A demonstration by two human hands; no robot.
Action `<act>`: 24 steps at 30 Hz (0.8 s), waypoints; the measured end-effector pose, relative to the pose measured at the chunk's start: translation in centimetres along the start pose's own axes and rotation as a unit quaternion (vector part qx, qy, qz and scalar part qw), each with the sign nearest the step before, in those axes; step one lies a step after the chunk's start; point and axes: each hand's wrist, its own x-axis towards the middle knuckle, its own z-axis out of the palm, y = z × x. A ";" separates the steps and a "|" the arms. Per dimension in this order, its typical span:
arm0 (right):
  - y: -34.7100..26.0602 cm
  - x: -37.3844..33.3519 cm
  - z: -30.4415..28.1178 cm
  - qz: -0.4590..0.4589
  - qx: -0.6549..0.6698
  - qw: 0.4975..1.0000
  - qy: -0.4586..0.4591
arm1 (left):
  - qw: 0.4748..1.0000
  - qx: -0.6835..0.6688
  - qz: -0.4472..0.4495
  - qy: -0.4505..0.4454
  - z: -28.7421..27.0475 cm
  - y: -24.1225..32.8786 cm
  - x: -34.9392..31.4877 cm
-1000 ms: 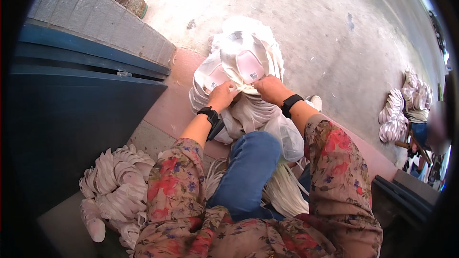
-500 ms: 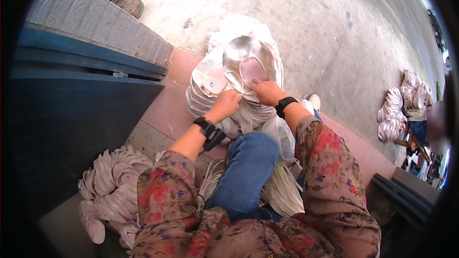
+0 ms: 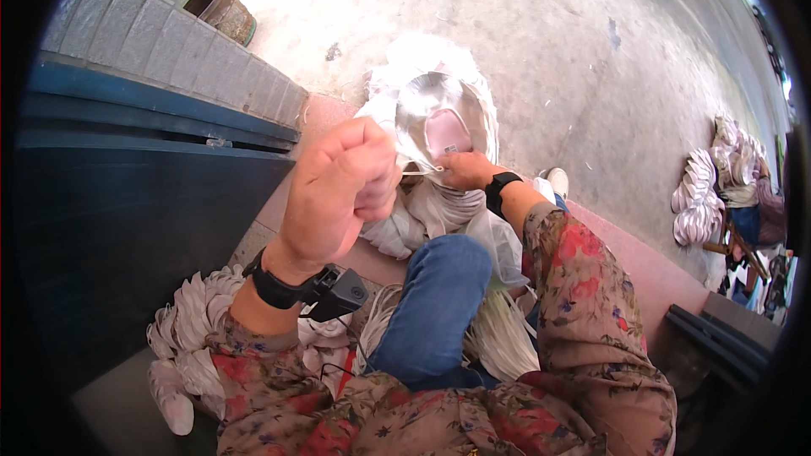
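Note:
My left hand [image 3: 342, 177] is raised close to the camera in a closed fist. A thin white cord [image 3: 416, 173] runs from beside the fist toward my right hand; the fist appears to grip it, though its end is hidden. My right hand [image 3: 470, 171] pinches the near edge of a pale pink insole-shaped pad [image 3: 446, 128]. Behind the pad is a shiny silvery round surface [image 3: 414, 108], ringed by white, sheet-like material [image 3: 432, 52]. Below my right hand hang layered pale pads [image 3: 443, 207].
Bundles of pale cords [image 3: 500, 339] flank my jeans-covered knee [image 3: 443, 295]. A heap of strung pads [image 3: 190, 329] lies at lower left, beside a dark blue panel [image 3: 144, 236]. More pads [image 3: 697, 198] are piled at far right. A rusty bucket [image 3: 228, 13] stands by the wall.
My left hand has risen from the pads toward the camera and to the left, drawing cord with it. My right hand stays at the pink pad, shifted slightly left.

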 end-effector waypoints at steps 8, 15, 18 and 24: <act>2.2 -1.3 1.4 -0.039 0.176 0.983 0.022 | 0.994 -0.023 0.081 0.070 -1.9 -2.9 4.2; 2.1 -0.9 3.8 -0.075 0.301 0.944 0.113 | 0.993 -0.023 0.090 0.077 -4.1 -4.6 5.4; 1.9 -1.0 2.9 0.025 0.555 0.831 0.033 | 0.982 0.063 0.061 0.168 -8.6 -7.7 6.0; 0.4 -1.7 1.2 0.080 0.615 0.784 0.028 | 0.862 0.504 -0.034 0.045 -12.1 -20.7 5.4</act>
